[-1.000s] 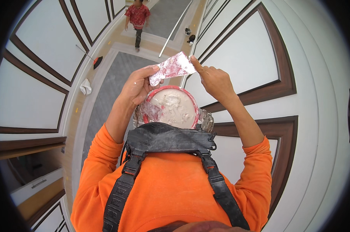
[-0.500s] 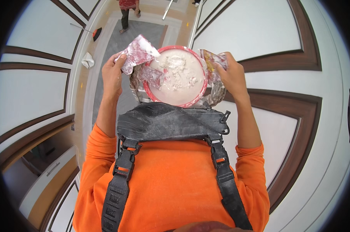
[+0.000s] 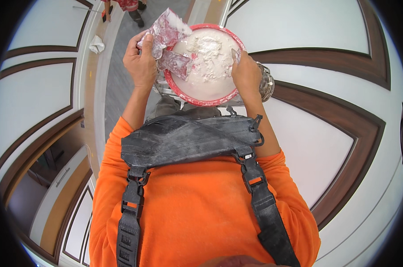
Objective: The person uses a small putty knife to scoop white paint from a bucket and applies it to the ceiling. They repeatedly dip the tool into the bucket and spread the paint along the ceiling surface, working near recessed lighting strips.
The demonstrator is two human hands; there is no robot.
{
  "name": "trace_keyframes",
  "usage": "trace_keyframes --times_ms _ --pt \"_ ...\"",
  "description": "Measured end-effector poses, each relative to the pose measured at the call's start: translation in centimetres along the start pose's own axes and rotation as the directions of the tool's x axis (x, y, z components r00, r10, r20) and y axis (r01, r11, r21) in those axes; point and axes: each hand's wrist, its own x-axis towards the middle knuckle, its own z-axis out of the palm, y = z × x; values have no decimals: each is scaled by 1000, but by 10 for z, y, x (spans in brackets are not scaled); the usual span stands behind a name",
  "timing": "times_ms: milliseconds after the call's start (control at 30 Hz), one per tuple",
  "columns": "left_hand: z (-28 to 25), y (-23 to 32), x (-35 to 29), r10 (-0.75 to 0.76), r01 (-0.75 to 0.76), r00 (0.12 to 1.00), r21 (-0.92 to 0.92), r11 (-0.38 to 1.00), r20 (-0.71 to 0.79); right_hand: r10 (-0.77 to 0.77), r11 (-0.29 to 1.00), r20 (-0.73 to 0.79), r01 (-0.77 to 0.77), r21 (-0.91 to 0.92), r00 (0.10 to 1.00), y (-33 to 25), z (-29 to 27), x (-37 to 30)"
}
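A bucket with a red rim (image 3: 206,103) stands before me, full of white paste with a heap of dry powder on top. At its left rim my left hand (image 3: 141,58) pinches a powder-smeared pink-and-clear plastic bag (image 3: 169,29). A lower flap of the bag hangs over the rim, its end on the mix. My right hand (image 3: 247,75) is closed at the bucket's right rim. Between its thumb and fingers shows a small greyish glint; whatever it grips is mostly hidden.
A person's legs (image 3: 137,18) and an arm beside an orange broom head (image 3: 104,17) are at the far left. A white crumpled cloth or bag (image 3: 96,44) lies on the floor. White panels with brown frames (image 3: 317,58) line both sides. A mottled grey object (image 3: 267,84) sits beside the bucket.
My right hand has moved inward to the bucket's rim; the printed plastic it held no longer shows clearly. The bucket and left hand sit higher in view. The other person has come nearer the broom.
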Motion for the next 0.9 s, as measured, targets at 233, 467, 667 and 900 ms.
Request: trace_keyframes --times_ms 233,467,667,900 --pt "3 -5 -1 -102 97 994 -144 985 -34 -72 997 11 72 -11 997 -2 21 -9" --pt "3 5 -2 -104 103 995 -89 991 -9 -208 978 -6 208 -5 978 -27 8 -20" --pt "6 -6 -3 -36 33 998 -43 999 -60 -369 929 -24 367 -50 929 -13 19 0" --pt "1 -8 -1 -120 117 992 -60 991 -50 -477 875 91 482 -40 874 -13 -1 4"
